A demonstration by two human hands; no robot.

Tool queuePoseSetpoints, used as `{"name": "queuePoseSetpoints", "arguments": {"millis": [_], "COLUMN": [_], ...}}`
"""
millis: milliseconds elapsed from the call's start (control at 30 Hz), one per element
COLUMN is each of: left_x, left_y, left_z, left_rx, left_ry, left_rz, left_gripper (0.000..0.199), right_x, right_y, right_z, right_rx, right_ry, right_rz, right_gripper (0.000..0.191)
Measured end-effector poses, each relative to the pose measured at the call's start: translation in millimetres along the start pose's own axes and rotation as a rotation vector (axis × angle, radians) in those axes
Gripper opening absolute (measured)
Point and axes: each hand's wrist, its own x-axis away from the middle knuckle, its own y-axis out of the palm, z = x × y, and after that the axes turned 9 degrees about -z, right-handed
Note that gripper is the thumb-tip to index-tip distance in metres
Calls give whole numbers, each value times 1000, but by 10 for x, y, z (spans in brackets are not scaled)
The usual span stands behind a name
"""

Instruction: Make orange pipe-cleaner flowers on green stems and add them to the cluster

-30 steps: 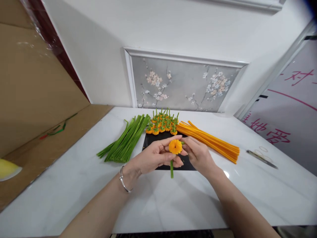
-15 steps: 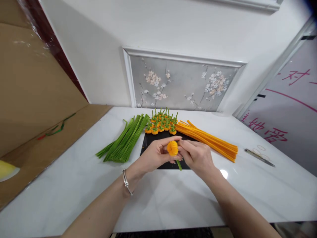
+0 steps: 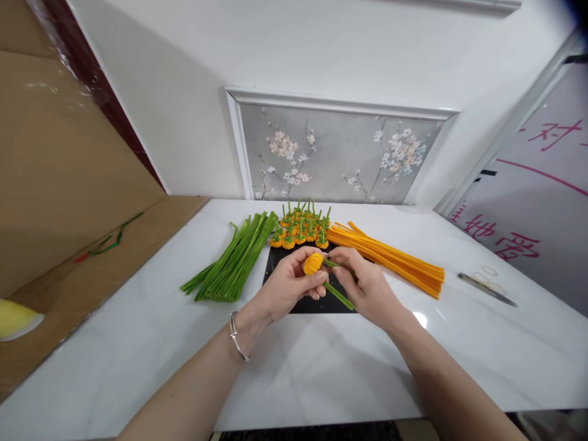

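Being pinched by the left hand is an orange flower, its green stem by the right hand.

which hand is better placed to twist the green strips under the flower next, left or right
Probably the right hand: its fingertips are at the upper green strip, beside the orange flower. The left hand is occupied gripping the flower, so it seems better suited to steadying.

From a head-worn camera we looked forward and down, close over our left hand and right hand at mid-view, across the white table toward the floral panel on the wall.
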Motion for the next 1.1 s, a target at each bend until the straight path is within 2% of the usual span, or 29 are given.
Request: {"name": "queuePoseSetpoints", "arguments": {"millis": [67,133,200,400,500,567,733,833,1100], "left_x": [0,-3,-8,-13,-8,-6,-12,-19,6], "left_y": [-2,7,26,102,125,115,6,-42,12], "left_z": [-15,-29,-47,-146,-157,-127,13,56,94], "left_rx": [74,92,56,-57,-42,-44,-196,-210,-281], "left_ry": [-2,27,53,97,75,47,33,4,42], "left_rz": [10,3,3,56,39,14,62,55,77], "left_gripper": [34,30,27,30,35,38,25,16,16], "right_x": [6,16,23,8,-3,-5,0,11,28], "right_y": [-6,-9,-6,68,97,91,40,21,8], "right_z": [-2,-2,-1,-66,-103,-105,-65,-55,-54], "right_rx": [24,98,171,336,378,402,475,470,351], "right_ry": [-21,-50,-82,-137,-193,-228,-249,-258,-205], "right_rz": [16,3,19,182,245,264,178,181,160], "right_gripper": [26,28,26,21,10,13,19,15,14]}}
